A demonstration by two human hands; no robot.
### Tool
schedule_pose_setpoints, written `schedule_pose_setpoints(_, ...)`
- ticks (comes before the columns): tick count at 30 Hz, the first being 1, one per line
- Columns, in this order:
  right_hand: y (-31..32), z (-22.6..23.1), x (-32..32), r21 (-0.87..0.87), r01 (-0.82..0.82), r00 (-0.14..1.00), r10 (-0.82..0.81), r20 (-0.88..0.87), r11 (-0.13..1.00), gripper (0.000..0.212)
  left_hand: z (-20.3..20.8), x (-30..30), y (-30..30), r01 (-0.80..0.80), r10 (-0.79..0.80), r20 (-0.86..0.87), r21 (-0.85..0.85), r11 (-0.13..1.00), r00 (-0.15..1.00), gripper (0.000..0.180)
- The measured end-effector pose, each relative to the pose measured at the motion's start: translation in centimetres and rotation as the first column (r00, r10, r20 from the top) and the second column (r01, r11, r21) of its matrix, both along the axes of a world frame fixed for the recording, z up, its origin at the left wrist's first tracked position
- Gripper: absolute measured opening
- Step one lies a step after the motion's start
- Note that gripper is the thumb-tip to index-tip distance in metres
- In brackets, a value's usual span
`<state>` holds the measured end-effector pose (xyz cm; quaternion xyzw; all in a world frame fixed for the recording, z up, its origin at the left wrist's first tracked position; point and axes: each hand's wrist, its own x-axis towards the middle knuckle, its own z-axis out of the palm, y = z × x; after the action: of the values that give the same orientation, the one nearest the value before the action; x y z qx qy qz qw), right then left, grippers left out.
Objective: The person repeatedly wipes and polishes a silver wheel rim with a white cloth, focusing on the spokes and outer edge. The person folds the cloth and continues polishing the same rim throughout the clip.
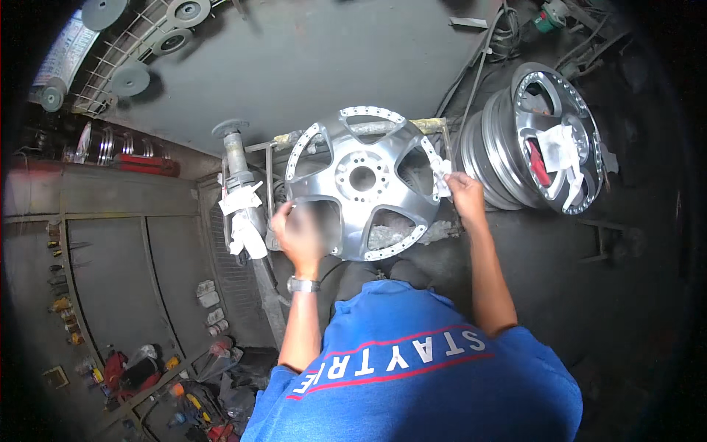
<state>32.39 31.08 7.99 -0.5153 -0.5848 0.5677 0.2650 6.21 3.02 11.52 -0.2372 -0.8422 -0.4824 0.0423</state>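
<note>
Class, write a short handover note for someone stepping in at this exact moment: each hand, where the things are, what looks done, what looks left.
Left hand: blurred, on the lower left rim of the silver wheel face; grip unclear.
Right hand: pinching a white cloth against the wheel's right rim.
The wheel face sits on a stand; white paper hangs on the post to its left. Stacked wheels with a white rag lie to the right.
Done: cannot tell how far the rim has been wiped.
Left: likely the other spokes and rim sections.
</note>
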Motion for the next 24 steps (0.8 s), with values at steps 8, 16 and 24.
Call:
schedule_pose_setpoints(8,-13.0,8.2,-2.6,-0.020,-0.316,0.918,0.300,-0.261,0.948,0.026,5.8,10.6,5.4,0.358,-0.541,0.633,0.405,0.841,0.554,0.039)
schedule_pose_setpoints(16,-12.4,9.1,-0.6,-0.372,-0.288,0.750,-0.034,-0.661,0.883,0.017,8.0,9.4,3.0,0.371,-0.583,0.631,0.450,0.813,0.512,0.026)
schedule_pose_setpoints(24,-13.5,12.0,-0.4,-0.373,-0.362,0.615,-0.082,-0.784,0.854,0.024,10.6,9.1,0.8,0.206,-0.744,0.619,0.717,0.666,0.252,0.027)
